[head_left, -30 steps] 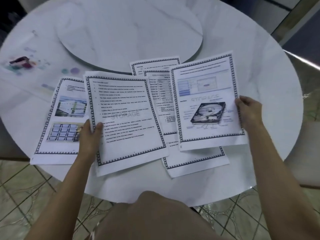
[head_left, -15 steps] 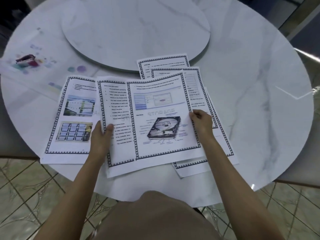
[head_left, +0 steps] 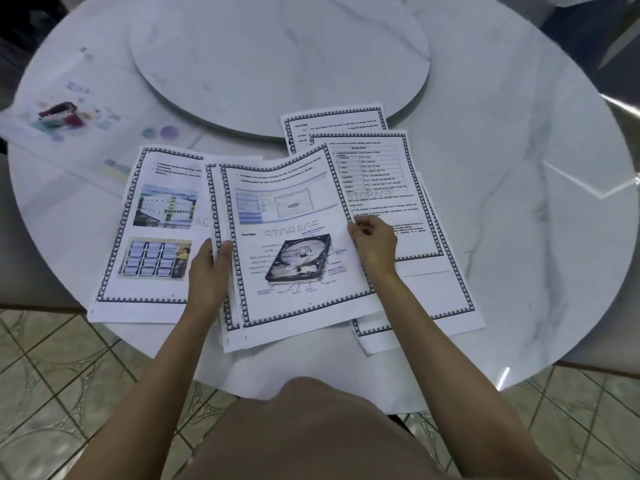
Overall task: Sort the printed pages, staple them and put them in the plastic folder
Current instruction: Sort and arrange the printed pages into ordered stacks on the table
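head view: the right hand (head_left: 374,247) pinches the right edge of the hard-disk page (head_left: 294,237). the left hand (head_left: 211,271) grips the left edge of the same small stack, thumb on top. sorting looks partly done: the photo page (head_left: 152,230) just left and the table pages (head_left: 377,168) just right lie loose. stapling and filing remain. the plastic folder (head_left: 65,112) lies well apart, far left on the table (head_left: 519,133).
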The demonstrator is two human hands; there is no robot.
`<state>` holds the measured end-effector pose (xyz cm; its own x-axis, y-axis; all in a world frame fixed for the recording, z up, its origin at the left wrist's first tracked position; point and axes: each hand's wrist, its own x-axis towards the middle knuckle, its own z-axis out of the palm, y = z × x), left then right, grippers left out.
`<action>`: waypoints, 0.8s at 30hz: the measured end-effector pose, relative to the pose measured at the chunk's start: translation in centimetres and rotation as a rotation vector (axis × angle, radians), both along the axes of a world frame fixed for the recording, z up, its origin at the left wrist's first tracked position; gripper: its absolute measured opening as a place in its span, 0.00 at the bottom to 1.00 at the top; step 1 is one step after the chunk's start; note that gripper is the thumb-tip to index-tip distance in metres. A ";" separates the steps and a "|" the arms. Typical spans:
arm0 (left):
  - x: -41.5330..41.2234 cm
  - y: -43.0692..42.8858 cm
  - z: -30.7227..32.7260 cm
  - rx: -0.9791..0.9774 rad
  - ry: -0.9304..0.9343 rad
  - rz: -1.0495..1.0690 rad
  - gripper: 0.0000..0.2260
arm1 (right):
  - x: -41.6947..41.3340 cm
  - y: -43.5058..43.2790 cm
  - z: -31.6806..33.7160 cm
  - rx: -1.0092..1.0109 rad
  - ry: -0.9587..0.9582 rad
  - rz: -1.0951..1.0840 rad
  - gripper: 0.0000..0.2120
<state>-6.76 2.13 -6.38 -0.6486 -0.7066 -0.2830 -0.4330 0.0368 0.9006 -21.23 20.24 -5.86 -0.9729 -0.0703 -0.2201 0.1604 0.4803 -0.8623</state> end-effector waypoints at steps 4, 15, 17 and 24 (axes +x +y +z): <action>0.0 0.0 0.3 0.048 -0.013 0.034 0.20 | 0.9 -1.0 -0.2 -0.031 -0.019 -0.001 0.08; 0.1 -0.4 -0.3 -0.007 -0.044 0.024 0.14 | 1.1 0.3 0.3 -0.055 0.035 0.190 0.07; 0.1 -0.4 -0.4 -0.034 -0.055 0.027 0.14 | 0.2 2.0 0.6 -0.023 0.078 0.155 0.09; 0.0 0.0 -0.4 -0.071 -0.076 0.072 0.18 | -4.2 8.9 -0.2 0.358 0.213 0.027 0.17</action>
